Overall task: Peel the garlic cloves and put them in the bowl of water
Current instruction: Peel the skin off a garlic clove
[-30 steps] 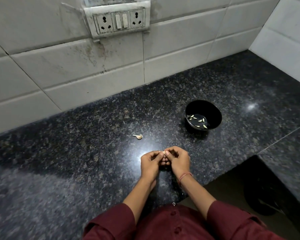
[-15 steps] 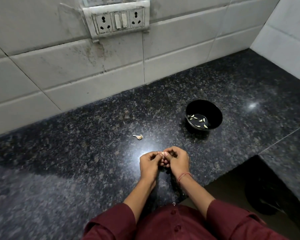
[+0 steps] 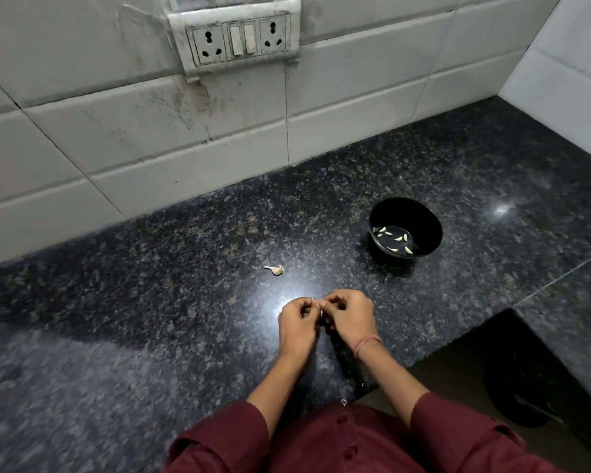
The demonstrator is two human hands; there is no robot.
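fingers [image 3: 306,304] of left hand [image 3: 297,324] and right hand [image 3: 352,317] pinching garlic clove [image 3: 320,306], bowl [image 3: 423,216] beyond

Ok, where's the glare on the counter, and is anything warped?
Head view: broad white glare on the speckled black granite counter just beyond the left hand and right hand; a smaller glint right of the round black bowl; the wide lens bows the white wall tiles; the small pale garlic clove the hands pinch is barely resolved.
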